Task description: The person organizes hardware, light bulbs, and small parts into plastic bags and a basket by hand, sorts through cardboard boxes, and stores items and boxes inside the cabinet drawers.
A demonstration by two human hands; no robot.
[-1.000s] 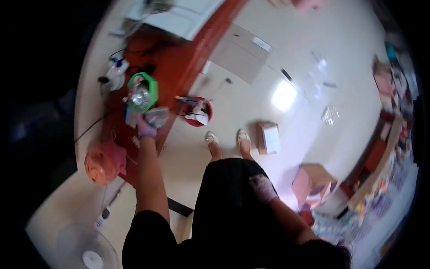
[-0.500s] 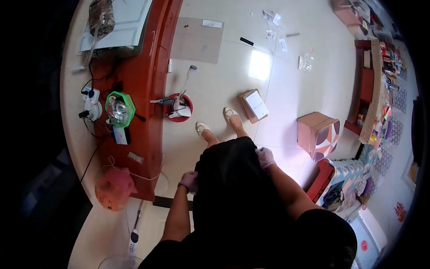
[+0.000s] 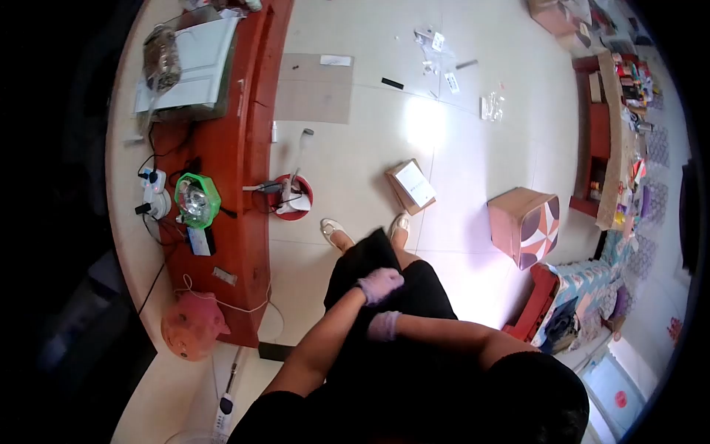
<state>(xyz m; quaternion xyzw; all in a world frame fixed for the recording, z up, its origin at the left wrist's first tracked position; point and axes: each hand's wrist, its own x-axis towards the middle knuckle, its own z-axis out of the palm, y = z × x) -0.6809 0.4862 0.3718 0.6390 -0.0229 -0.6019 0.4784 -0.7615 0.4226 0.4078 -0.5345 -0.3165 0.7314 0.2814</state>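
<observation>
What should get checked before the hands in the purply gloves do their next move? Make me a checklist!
1. Gloves on both hands: ok; left hand and right hand wear them.
2. Left hand gripping the black cloth: cannot tell; it is curled against it.
3. Right fingertips in sight: not ok, hidden.
4. Floor ahead of the shoes clear: not ok; a cardboard box is there.
5. Green container on the red table: ok.
</observation>
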